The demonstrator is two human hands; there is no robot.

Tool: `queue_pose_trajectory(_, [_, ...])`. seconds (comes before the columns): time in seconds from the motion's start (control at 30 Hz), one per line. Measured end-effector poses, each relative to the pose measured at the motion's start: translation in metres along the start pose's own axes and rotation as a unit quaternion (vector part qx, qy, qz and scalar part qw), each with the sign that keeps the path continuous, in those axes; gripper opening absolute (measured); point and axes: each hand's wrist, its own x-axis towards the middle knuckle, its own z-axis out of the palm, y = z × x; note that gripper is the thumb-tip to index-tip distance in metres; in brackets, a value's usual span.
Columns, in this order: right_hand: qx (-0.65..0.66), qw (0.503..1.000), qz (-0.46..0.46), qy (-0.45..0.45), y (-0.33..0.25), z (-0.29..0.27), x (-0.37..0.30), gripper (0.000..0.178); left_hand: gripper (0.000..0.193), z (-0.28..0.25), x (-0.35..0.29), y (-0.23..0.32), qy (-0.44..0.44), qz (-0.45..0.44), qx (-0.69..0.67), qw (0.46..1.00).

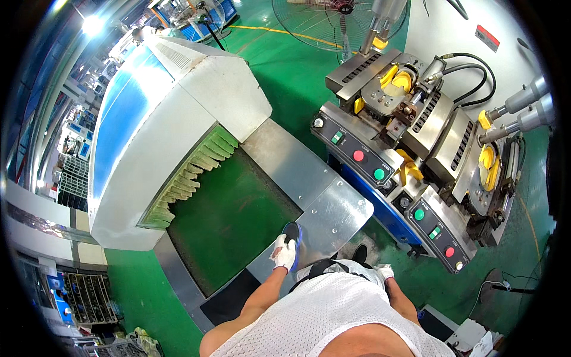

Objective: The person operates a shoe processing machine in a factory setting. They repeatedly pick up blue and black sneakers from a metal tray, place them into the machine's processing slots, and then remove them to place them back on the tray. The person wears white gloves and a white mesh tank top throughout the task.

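My left hand (284, 252), in a white glove with a brownish patch, grips a dark shoe (292, 231) with a blue sole edge. The shoe is over the metal border (276, 257) of a machine's green conveyor bed (232, 217), in front of my body. Part of the shoe is covered by the glove. My right hand (385, 271), also white-gloved, hangs low beside my right hip. Its fingers are mostly hidden, and no held thing shows there. A dark shoe on my foot (360, 254) stands on the floor between the two machines.
At left, a white and blue tunnel machine (140, 137) has a fringed curtain (196, 169) across its mouth. A press machine (416, 154) with red and green buttons stands at right. A large fan (342, 27) is beyond; racks (89, 297) line the lower left.
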Motion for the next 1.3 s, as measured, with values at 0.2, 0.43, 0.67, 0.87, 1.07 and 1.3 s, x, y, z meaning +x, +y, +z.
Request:
queue_pose_trajectory(0.2, [0.0, 1.0, -0.01, -0.008, 0.005, 0.004, 0.005, 0.048, 0.041, -0.004, -0.001, 0.004, -0.011, 0.014, -0.003, 1.0])
queue_pose_trajectory(0.43, [-0.005, 1.0, -0.001, -0.029, 0.003, 0.003, 0.006, 0.053, 0.04, 0.0, -0.001, -0.002, -0.003, 0.013, 0.012, 1.0])
queue_pose_trajectory(0.67, [0.001, 1.0, 0.009, -0.018, 0.009, 0.006, 0.007, 0.049, 0.038, -0.001, 0.0, 0.002, -0.001, 0.003, 0.026, 1.0])
queue_pose_trajectory(0.87, [0.005, 0.999, 0.022, -0.03, 0.004, -0.009, -0.004, 0.05, 0.042, 0.002, 0.0, -0.005, 0.0, 0.007, 0.021, 1.0])
queue_pose_trajectory(1.07, [0.051, 0.999, 0.014, -0.011, 0.025, -0.018, -0.003, 0.047, 0.038, 0.001, 0.001, -0.002, 0.006, 0.006, 0.027, 1.0])
queue_pose_trajectory(1.3, [0.053, 0.999, -0.002, -0.001, 0.021, -0.058, -0.028, 0.042, 0.036, -0.013, -0.002, 0.028, -0.006, -0.026, 0.045, 0.999])
